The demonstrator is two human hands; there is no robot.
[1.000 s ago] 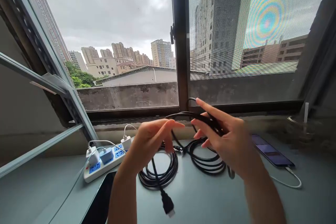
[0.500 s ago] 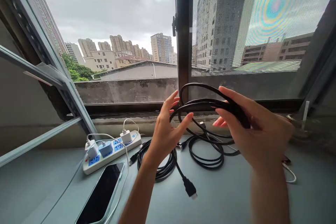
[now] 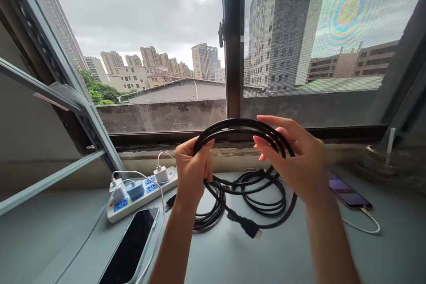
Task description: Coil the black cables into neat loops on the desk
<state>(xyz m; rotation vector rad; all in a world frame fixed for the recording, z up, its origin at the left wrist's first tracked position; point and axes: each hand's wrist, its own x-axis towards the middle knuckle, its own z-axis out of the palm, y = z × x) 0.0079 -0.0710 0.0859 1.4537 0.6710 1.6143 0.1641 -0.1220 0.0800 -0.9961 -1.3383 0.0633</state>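
Note:
Both hands hold a black cable [image 3: 238,126] looped in an arc above the grey sill. My left hand [image 3: 191,171] is closed round the loops at their left end. My right hand [image 3: 294,159] grips the loops at the right, its index finger stretched along the top. The cable's loose end hangs down to a black plug [image 3: 249,227] just above the sill. Two more coils of black cable [image 3: 262,197] lie on the sill under my hands.
A white power strip [image 3: 140,193] with several chargers sits at the left. In front of it lies a dark phone [image 3: 131,248] on a white lead. Another phone [image 3: 346,191] lies at the right. Window frame [image 3: 231,40] stands behind; a small glass [image 3: 379,159] sits far right.
My left hand went from open beside the cable to closed round the loops. The loops are gathered into a neater arc, and the hanging plug swung right. The right phone came back into view.

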